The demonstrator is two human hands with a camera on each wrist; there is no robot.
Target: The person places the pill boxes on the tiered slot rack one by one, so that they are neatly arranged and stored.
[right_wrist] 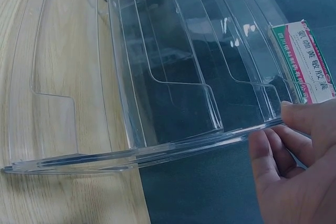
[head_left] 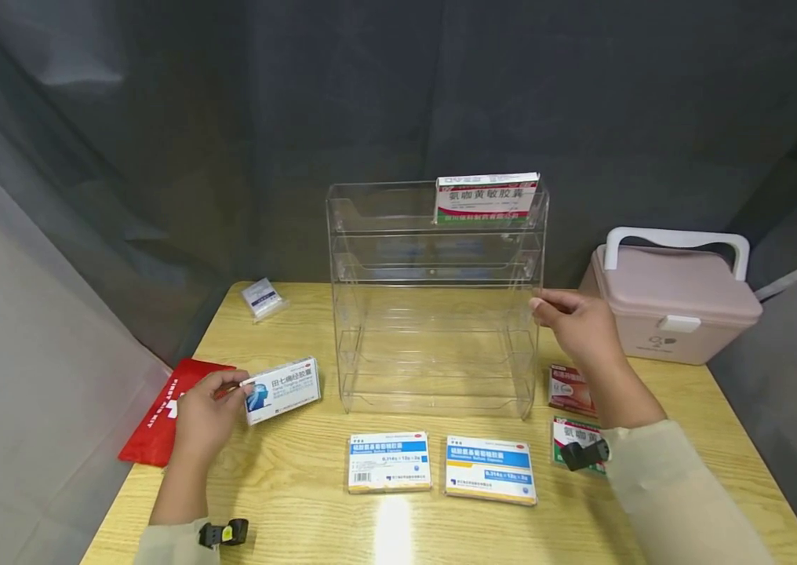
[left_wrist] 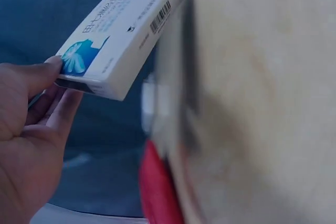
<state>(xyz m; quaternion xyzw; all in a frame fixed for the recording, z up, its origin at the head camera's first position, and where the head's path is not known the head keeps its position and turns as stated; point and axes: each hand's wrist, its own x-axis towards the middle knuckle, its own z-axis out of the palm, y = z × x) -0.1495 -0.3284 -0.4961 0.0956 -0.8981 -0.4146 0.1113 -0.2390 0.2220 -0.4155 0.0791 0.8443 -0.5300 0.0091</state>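
My left hand (head_left: 206,416) pinches one end of a white medicine box (head_left: 282,391) with a blue head picture, held at the left of the clear tiered rack (head_left: 434,404). In the left wrist view, the thumb of the hand (left_wrist: 31,129) lies on the face of the box (left_wrist: 113,35), fingers beneath. My right hand (head_left: 582,326) pinches the rack's right side edge; the right wrist view shows thumb and fingers of the hand (right_wrist: 299,150) about the rim of the rack (right_wrist: 173,148). A green, white and red box (head_left: 486,198) stands in the rack's top tier at the right.
Two blue and white boxes (head_left: 389,463) (head_left: 489,471) lie before the rack. Right of it are a red box (head_left: 571,390) and a green and white box (head_left: 571,439), partly covered by the forearm. Around them are a pink case (head_left: 681,306), a red pouch (head_left: 151,428) and a small packet (head_left: 262,298).
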